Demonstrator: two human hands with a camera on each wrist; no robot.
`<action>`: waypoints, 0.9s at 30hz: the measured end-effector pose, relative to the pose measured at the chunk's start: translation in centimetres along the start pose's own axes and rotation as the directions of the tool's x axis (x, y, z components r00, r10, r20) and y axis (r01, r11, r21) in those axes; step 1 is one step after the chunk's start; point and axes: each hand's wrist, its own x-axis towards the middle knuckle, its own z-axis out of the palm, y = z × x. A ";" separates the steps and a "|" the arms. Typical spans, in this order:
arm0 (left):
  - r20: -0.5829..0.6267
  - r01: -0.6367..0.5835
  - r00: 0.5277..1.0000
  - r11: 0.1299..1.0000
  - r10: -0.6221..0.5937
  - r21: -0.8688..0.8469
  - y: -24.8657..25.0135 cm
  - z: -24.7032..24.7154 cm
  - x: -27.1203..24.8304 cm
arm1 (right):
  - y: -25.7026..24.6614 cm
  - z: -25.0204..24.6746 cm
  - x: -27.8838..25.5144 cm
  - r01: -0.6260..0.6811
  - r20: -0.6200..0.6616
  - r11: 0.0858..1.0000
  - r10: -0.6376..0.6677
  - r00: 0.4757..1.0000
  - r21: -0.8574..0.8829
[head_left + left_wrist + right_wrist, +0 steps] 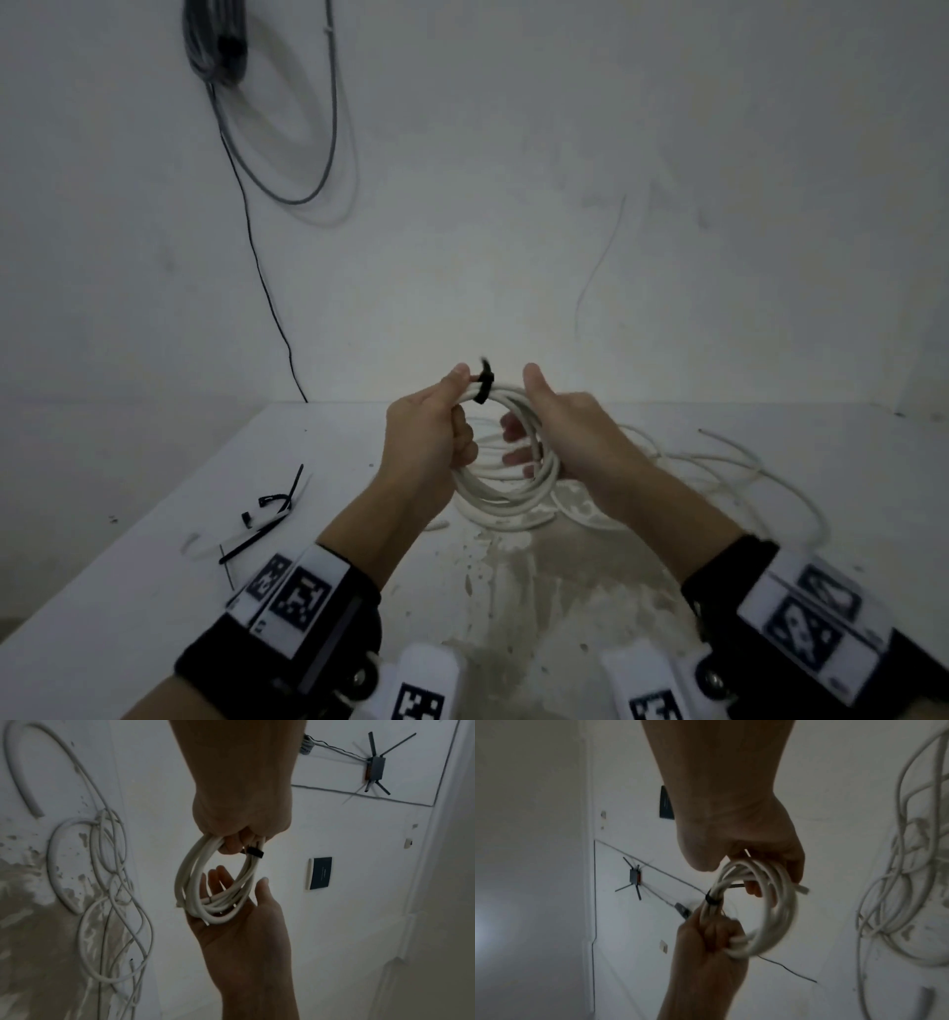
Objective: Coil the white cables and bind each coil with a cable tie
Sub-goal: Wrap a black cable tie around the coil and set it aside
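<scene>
Above the white table (154, 514), left hand (426, 437) grips round white cable coil (506, 493) beside its black plastic cable tie (482, 385) – right hand (570, 437) fingers loose, cradling loops so they stay stacked.

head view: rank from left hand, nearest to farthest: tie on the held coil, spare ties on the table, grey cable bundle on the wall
1. black cable tie on the white cable coil, at the left hand thumb tip.
2. spare cable ties, on the table to the left.
3. grey cable bundle, high on the wall, upper left.
</scene>
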 end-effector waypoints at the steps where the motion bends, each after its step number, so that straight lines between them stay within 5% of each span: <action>1: -0.016 0.008 1.000 1.000 -0.008 -0.021 0.1 0.0 0.1 | 0.2 0.6 -0.5 0.017 -0.035 1.000 -0.017 0.999 -0.003; 5: 0.002 0.010 1.000 1.000 -0.010 0.018 -0.1 0.2 0.0 | 0.8 1.7 -0.7 0.046 -0.197 0.988 -0.016 0.980 0.149; 9: 0.140 0.062 0.987 0.993 -0.075 0.098 -0.8 -0.8 0.1 | -0.3 0.9 -0.1 -0.105 -0.075 0.853 0.166 0.983 0.511; 17: 0.258 0.323 0.924 0.936 -0.281 -0.138 -1.6 -1.0 -1.3 | 0.9 0.5 0.7 -0.089 -0.135 0.826 0.196 0.971 0.557; 22: 0.210 0.322 0.945 0.840 -0.252 -0.436 -1.3 -1.1 -0.5 | 1.3 -0.9 0.3 -0.308 0.231 0.627 0.204 0.951 0.715; 27: 0.128 0.223 0.973 0.916 -0.190 -0.334 -0.9 -1.0 0.4 | 1.7 -3.1 -1.4 -0.248 0.356 0.800 0.046 0.933 0.547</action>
